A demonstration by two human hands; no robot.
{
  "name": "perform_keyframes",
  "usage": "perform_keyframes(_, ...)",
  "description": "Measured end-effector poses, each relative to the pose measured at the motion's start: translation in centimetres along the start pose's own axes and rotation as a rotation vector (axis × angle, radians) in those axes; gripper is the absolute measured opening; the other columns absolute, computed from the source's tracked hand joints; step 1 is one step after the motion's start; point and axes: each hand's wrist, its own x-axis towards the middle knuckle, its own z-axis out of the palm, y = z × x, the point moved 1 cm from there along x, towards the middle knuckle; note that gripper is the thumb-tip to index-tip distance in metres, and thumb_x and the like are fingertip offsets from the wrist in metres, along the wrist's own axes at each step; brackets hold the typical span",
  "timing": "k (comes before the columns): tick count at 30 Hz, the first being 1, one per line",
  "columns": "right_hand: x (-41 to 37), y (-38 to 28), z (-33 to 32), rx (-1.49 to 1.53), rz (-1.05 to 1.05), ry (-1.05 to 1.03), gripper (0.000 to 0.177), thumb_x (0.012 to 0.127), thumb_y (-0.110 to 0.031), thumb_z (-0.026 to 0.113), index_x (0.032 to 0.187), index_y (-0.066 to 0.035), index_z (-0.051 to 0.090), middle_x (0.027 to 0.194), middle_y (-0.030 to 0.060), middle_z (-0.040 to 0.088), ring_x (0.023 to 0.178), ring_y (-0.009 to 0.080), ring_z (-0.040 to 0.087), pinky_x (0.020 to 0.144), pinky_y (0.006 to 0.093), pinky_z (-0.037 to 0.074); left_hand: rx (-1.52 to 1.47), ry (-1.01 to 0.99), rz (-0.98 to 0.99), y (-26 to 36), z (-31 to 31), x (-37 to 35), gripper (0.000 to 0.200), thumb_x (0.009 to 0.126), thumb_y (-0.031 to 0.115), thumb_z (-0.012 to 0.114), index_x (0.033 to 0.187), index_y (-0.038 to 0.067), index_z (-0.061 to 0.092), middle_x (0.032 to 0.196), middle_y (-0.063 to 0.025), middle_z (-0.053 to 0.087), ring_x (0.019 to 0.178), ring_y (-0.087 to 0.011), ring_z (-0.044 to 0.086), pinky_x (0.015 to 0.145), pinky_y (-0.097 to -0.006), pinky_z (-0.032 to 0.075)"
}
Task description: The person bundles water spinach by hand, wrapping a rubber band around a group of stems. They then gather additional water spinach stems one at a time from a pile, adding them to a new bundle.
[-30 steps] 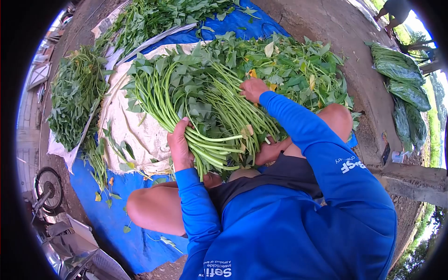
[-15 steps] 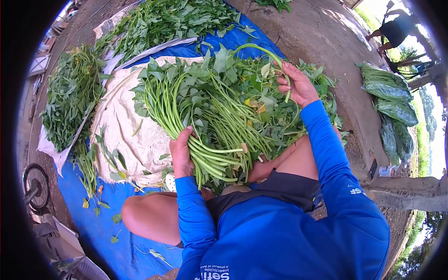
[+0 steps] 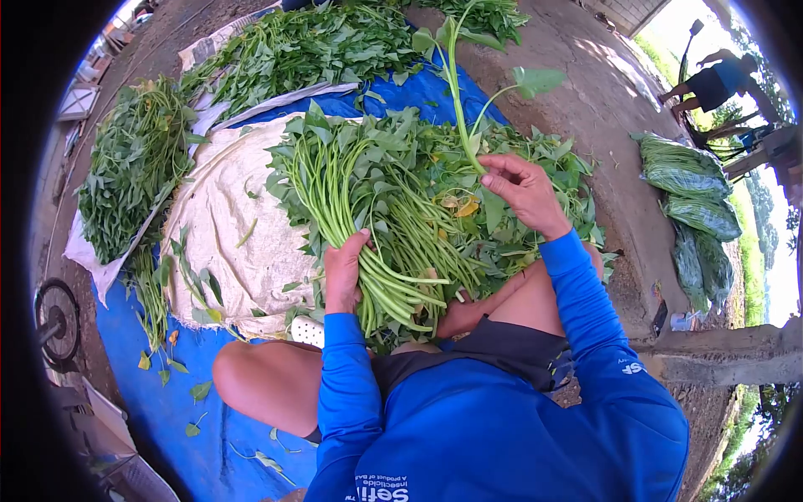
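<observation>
My left hand (image 3: 344, 269) is closed round the stems of a thick bunch of water spinach (image 3: 335, 201), whose leaves point away from me and whose cut ends point to the right. Between the thumb and fingers of my right hand (image 3: 529, 194) is the lower end of one water spinach stalk (image 3: 456, 84), raised upright with a few leaves on it. Under and beside the bunch lies a loose heap of water spinach (image 3: 535, 159), its stems toward me, with some yellow leaves (image 3: 467, 207) among them.
A pale sack (image 3: 242, 226) lies on a blue tarp (image 3: 201, 402). More greens are piled at the far side (image 3: 326, 46) and left (image 3: 125, 167). Plastic-wrapped bundles (image 3: 686, 171) lie at right, near a wooden post (image 3: 728, 360). Another person (image 3: 711, 84) stands at the far right.
The stalk in my right hand has swung from arching left to standing upright, its leaves now in view. My left hand and the bunch have shifted slightly right in the view.
</observation>
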Motion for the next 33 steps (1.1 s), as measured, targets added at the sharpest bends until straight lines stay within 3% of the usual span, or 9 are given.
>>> perform_keyframes(7, -6.4, 7.1, 13.7, -0.150, 0.106, -0.520, 0.041, 0.106, -0.017, 0.067, 0.146, -0.009, 0.066, 0.120, 0.0120, 0.069, 0.107, 0.0225, 0.066, 0.096, 0.0348, 0.052, -0.258, -0.111, -0.262, -7.9, -1.8, 2.1, 0.023, 0.100, 0.027, 0.076, 0.104, 0.006, 0.072, 0.087, -0.0033, 0.073, 0.073, -0.0160, 0.069, 0.069, -0.0330, 0.060)
perform_keyframes(10, -7.2, 8.3, 15.1, -0.214, 0.154, -0.589, 0.044, 0.105, -0.021, 0.062, 0.148, -0.008, 0.064, 0.122, 0.0202, 0.066, 0.112, 0.0370, 0.066, 0.101, 0.0428, 0.051, -0.366, -0.144, -0.365, -10.4, -2.7, 2.6, 0.027, 0.101, 0.028, 0.077, 0.114, 0.005, 0.070, 0.096, -0.0049, 0.075, 0.081, -0.0192, 0.072, 0.076, -0.0371, 0.063)
perform_keyframes(15, -7.8, 8.0, 16.3, -0.277, 0.128, -0.599, 0.044, 0.103, -0.021, 0.061, 0.145, -0.007, 0.066, 0.128, 0.0261, 0.071, 0.114, 0.0427, 0.069, 0.101, 0.0480, 0.054, -0.459, -0.146, -0.415, -10.5, -2.1, 1.5, 0.035, 0.101, 0.028, 0.078, 0.123, 0.004, 0.068, 0.107, -0.0072, 0.074, 0.094, -0.0220, 0.074, 0.087, -0.0415, 0.064)
perform_keyframes(18, -7.8, 7.7, 17.4, -0.365, 0.166, -0.642, 0.046, 0.106, -0.022, 0.060, 0.150, -0.010, 0.062, 0.125, 0.0240, 0.067, 0.116, 0.0401, 0.065, 0.104, 0.0453, 0.051, -0.329, 0.157, -0.102, -12.1, -1.2, 1.8, 0.043, 0.096, 0.028, 0.084, 0.124, 0.001, 0.068, 0.110, -0.0096, 0.074, 0.096, -0.0211, 0.074, 0.086, -0.0419, 0.063)
perform_keyframes(22, -8.5, 6.9, 19.0, -0.479, 0.070, -0.643, 0.042, 0.102, -0.020, 0.059, 0.143, -0.014, 0.066, 0.105, 0.0295, 0.070, 0.103, 0.0472, 0.067, 0.091, 0.0555, 0.053, -0.231, 0.076, -0.270, -11.7, -2.1, 1.9, 0.039, 0.090, 0.023, 0.088, 0.114, -0.002, 0.069, 0.098, -0.0083, 0.073, 0.085, -0.0227, 0.073, 0.075, -0.0403, 0.063)
perform_keyframes(26, -5.6, 4.9, 16.3, -0.306, 0.014, -0.644, 0.034, 0.100, -0.029, 0.065, 0.121, -0.004, 0.075, 0.106, 0.0217, 0.074, 0.098, 0.0409, 0.071, 0.089, 0.0487, 0.056, -0.262, -0.019, -0.401, -10.3, -2.8, 1.9, 0.031, 0.092, 0.025, 0.085, 0.107, 0.001, 0.071, 0.088, -0.0075, 0.073, 0.072, -0.0203, 0.072, 0.064, -0.0346, 0.062)
perform_keyframes(29, 0.8, 4.4, 15.0, 0.089, 0.313, -0.200, 0.034, 0.100, -0.032, 0.071, 0.114, -0.002, 0.076, 0.102, 0.0127, 0.075, 0.094, 0.0237, 0.071, 0.086, 0.0375, 0.055, -0.160, -0.080, -0.327, -9.4, -3.3, 2.1, 0.032, 0.095, 0.028, 0.080, 0.113, 0.004, 0.069, 0.090, -0.0059, 0.073, 0.070, -0.0175, 0.072, 0.061, -0.0333, 0.064)
perform_keyframes(31, 5.3, 4.9, 16.2, 0.215, 0.221, -0.040, 0.023, 0.104, -0.025, 0.070, 0.108, -0.003, 0.075, 0.088, -0.0018, 0.067, 0.075, 0.0057, 0.057, 0.067, 0.0264, 0.048, -0.059, -0.101, -0.294, -7.5, -2.4, 1.1, 0.032, 0.094, 0.030, 0.081, 0.109, 0.004, 0.070, 0.088, -0.0044, 0.072, 0.070, -0.0154, 0.070, 0.060, -0.0302, 0.061)
perform_keyframes(33, 9.7, 5.3, 18.0, 0.202, 0.225, 0.047, 0.024, 0.104, -0.026, 0.070, 0.107, -0.002, 0.073, 0.089, 0.0003, 0.067, 0.077, 0.0079, 0.058, 0.068, 0.0284, 0.048, -0.034, -0.159, -0.238, -6.1, -0.9, 0.0, 0.026, 0.094, 0.023, 0.081, 0.108, 0.004, 0.071, 0.085, -0.0043, 0.072, 0.070, -0.0143, 0.069, 0.063, -0.0294, 0.059)
